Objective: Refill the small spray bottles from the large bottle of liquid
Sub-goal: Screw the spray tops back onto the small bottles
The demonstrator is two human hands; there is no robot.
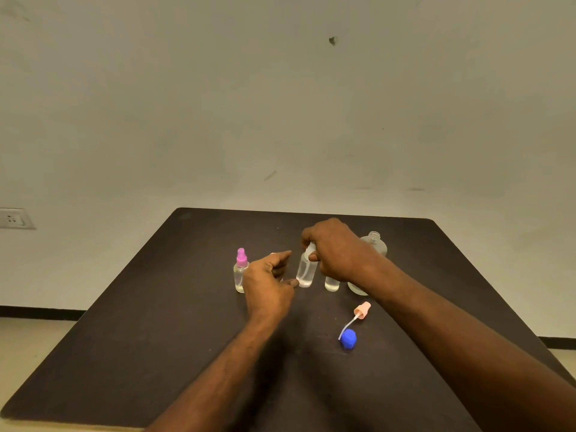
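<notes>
On a dark table (124, 338), the right hand (338, 249) pinches the top of a small, unlabelled clear plastic spray bottle (306, 272) while the open left hand (268, 283) touches its base.

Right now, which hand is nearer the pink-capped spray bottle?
Left. The left hand sits right beside the pink-capped spray bottle; the right hand is farther right, gripping the middle bottle's top.

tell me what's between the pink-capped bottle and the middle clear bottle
In the head view, the left hand sits between the pink-capped bottle and middle clear bottle.
</notes>
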